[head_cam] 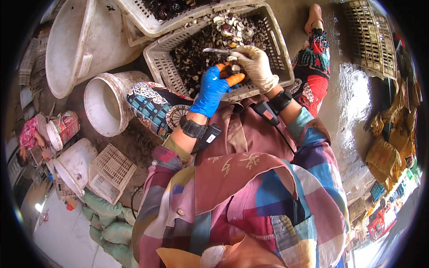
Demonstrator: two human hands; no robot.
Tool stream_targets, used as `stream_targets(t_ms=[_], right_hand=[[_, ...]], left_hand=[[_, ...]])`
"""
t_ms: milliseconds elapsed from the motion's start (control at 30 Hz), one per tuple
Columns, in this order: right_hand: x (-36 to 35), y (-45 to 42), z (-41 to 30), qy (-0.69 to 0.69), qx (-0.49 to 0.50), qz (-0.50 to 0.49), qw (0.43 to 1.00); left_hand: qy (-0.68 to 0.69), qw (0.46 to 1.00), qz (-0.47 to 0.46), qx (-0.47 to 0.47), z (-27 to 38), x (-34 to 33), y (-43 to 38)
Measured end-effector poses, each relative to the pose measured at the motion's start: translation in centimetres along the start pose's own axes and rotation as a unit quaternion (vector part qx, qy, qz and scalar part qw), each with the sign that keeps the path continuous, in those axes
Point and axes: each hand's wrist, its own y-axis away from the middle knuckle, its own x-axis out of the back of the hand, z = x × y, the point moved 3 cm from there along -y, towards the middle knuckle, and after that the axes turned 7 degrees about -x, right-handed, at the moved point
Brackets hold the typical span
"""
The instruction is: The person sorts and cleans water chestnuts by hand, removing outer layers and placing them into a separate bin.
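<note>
My left hand (pixel 214 87), in a blue glove with orange finger covers, is closed around a small shellfish (pixel 235 68) whose pale, round face shows between thumb and fingers. In a whitish glove, my right hand (pixel 256 65) holds a thin metal tool, perhaps a knife (pixel 214 50), that points left above the other hand; its fingers are at the shellfish. Both hands are over a dirty white plastic crate (pixel 157 55) holding dark shells and pale shell pieces or meat (pixel 229 26). A small pale piece lies beside the right fingertips.
Another crate (pixel 154 31) of dark contents stands beyond. To the left are a large white tub (pixel 67 50), a white bucket (pixel 104 104), an upturned crate (pixel 112 167), green sacks (pixel 115 231) and a seated person (pixel 32 134). Wet floor (pixel 348 100) and stacked crates (pixel 372 40) lie right.
</note>
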Motion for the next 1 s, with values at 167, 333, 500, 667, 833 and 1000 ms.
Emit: stream_targets(t_ms=[167,333,500,667,833,1000], right_hand=[[3.1,0.9,0.2,-0.076,0.026,0.022,0.997],[0.6,4.9,-0.8,-0.077,0.046,-0.033,0.995],[1.0,3.8,1.6,-0.010,0.050,-0.008,0.999],[3.1,1.3,4.3,0.191,0.061,0.076,0.977],[4.1,2.0,4.5,-0.070,0.000,0.070,0.995],[0.4,4.5,1.4,-0.071,0.087,-0.008,0.994]], left_hand=[[0.032,0.999,-0.007,0.010,1.5,2.4,-1.2],[0.061,0.998,-0.024,0.001,1.2,1.8,0.2],[0.001,0.999,-0.005,0.040,-0.7,2.3,0.5],[0.046,0.998,0.001,0.049,0.4,1.7,1.9],[0.074,0.997,0.013,0.020,1.0,1.8,1.4],[0.074,0.997,-0.008,-0.020,0.2,1.4,1.3]])
